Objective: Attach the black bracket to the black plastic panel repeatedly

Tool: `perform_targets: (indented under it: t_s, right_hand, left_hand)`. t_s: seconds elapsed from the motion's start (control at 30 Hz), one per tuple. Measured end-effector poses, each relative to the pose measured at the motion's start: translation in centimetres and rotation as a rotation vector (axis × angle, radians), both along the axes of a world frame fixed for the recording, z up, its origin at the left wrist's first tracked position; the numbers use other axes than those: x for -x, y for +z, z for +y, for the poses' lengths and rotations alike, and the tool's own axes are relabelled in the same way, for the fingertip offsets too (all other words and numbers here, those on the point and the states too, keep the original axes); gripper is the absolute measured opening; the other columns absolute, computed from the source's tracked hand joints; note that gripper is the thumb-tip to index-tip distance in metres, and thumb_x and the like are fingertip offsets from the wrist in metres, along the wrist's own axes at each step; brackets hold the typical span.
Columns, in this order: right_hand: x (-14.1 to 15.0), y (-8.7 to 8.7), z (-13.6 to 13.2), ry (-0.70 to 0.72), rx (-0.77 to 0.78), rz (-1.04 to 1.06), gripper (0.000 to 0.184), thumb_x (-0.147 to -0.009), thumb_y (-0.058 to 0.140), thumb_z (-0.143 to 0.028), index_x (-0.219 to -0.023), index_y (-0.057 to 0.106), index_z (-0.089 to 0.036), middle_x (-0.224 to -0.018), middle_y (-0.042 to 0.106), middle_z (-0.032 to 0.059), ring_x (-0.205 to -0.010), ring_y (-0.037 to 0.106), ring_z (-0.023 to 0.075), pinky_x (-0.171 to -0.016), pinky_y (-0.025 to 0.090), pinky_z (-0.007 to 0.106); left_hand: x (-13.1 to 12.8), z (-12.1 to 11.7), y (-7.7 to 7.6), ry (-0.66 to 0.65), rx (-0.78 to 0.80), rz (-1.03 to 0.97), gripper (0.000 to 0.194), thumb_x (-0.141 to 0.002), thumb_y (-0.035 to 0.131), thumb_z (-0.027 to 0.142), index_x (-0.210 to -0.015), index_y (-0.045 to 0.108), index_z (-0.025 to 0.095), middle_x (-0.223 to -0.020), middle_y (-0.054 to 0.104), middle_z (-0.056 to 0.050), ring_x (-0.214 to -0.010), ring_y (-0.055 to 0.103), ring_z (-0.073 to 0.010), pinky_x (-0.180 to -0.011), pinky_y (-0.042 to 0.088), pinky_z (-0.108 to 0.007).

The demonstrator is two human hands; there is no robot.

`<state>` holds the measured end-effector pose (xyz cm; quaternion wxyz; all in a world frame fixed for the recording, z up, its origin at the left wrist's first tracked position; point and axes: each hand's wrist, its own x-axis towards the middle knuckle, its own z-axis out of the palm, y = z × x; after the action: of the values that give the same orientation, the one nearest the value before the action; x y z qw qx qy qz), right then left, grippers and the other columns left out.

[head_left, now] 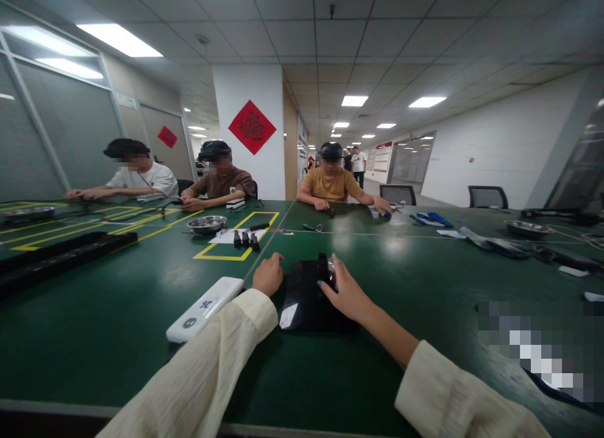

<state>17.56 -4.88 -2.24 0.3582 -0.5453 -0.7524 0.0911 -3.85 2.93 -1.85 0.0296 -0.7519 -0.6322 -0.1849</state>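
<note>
A dark, glossy flat panel (302,290) with a white label at its near left corner lies on the green table in front of me. On its right part stands a black upright round-looking piece (323,268), with something shiny beside it. My right hand (346,291) has thumb and fingers around this piece from the right; the fingers partly hide it. My left hand (268,275) rests by the panel's left edge, fingers curled in, and nothing shows in it. Left of that hand lies a white oblong device (205,309) marked 26.
Ahead are several small black cylinders (245,239) on white paper inside yellow tape, and a metal bowl (206,224). A long black tray (61,258) lies at left. Three people (330,186) sit across the table. Blue and grey items (431,219) and another bowl (526,228) are at right.
</note>
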Motion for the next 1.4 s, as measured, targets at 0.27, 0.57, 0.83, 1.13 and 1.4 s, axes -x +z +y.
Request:
perform_targets:
  t_s: [0.27,0.57,0.83,1.13,1.4]
  right_hand:
    - [3.0,0.9,-3.5,-0.085,-0.414,-0.149,0.057,-0.073,0.048,-0.02,-0.129,0.037,-0.014,-0.106,0.045,0.013,-0.101,0.041,0.0256,-0.089,0.035,0.042]
    - [4.3,0.6,-4.5,0.545,-0.314,-0.417,0.029,-0.081,0.048,-0.028,-0.107,0.058,-0.02,-0.108,0.056,0.0063,-0.104,0.045,0.0189,-0.091,0.033,0.033]
    - [4.2,0.7,-4.2,0.63,-0.224,-0.549,0.039,-0.088,0.038,-0.036,-0.126,0.047,-0.03,-0.132,0.048,0.0028,-0.118,0.041,0.0184,-0.096,0.03,0.036]
    - [4.7,1.0,-3.8,0.387,-0.174,-0.628,0.03,-0.085,0.043,-0.043,-0.095,0.057,-0.018,-0.1,0.058,0.0078,-0.095,0.045,0.0219,-0.081,0.033,0.038]
    - [3.3,-0.1,-2.7,0.036,0.042,-0.48,0.042,-0.082,0.043,-0.034,-0.122,0.049,-0.024,-0.129,0.046,0.0093,-0.122,0.033,0.0306,-0.1,0.018,0.052]
  left_hand:
    - [-0.2,-0.2,0.1,0.045,-0.051,-0.066,0.026,-0.087,0.033,0.015,-0.109,0.047,0.014,-0.097,0.062,-0.011,-0.096,0.057,-0.0212,-0.08,0.042,-0.031]
    - [-0.1,0.1,-0.4,0.011,-0.039,-0.082,0.026,-0.084,0.036,0.012,-0.108,0.047,0.015,-0.095,0.062,-0.011,-0.094,0.058,-0.0205,-0.078,0.042,-0.03]
    - [-0.1,0.3,-0.7,-0.017,-0.048,-0.069,0.026,-0.085,0.035,0.012,-0.107,0.047,0.015,-0.094,0.062,-0.01,-0.092,0.058,-0.0208,-0.076,0.042,-0.03]
    - [-0.4,-0.2,-0.3,0.025,-0.034,-0.028,0.024,-0.082,0.041,0.017,-0.106,0.047,0.016,-0.093,0.063,-0.009,-0.09,0.058,-0.0208,-0.076,0.041,-0.03]
    - [-0.3,-0.1,-0.4,-0.012,-0.001,-0.053,0.024,-0.08,0.043,0.018,-0.104,0.047,0.018,-0.092,0.063,-0.006,-0.092,0.056,-0.0202,-0.074,0.041,-0.029]
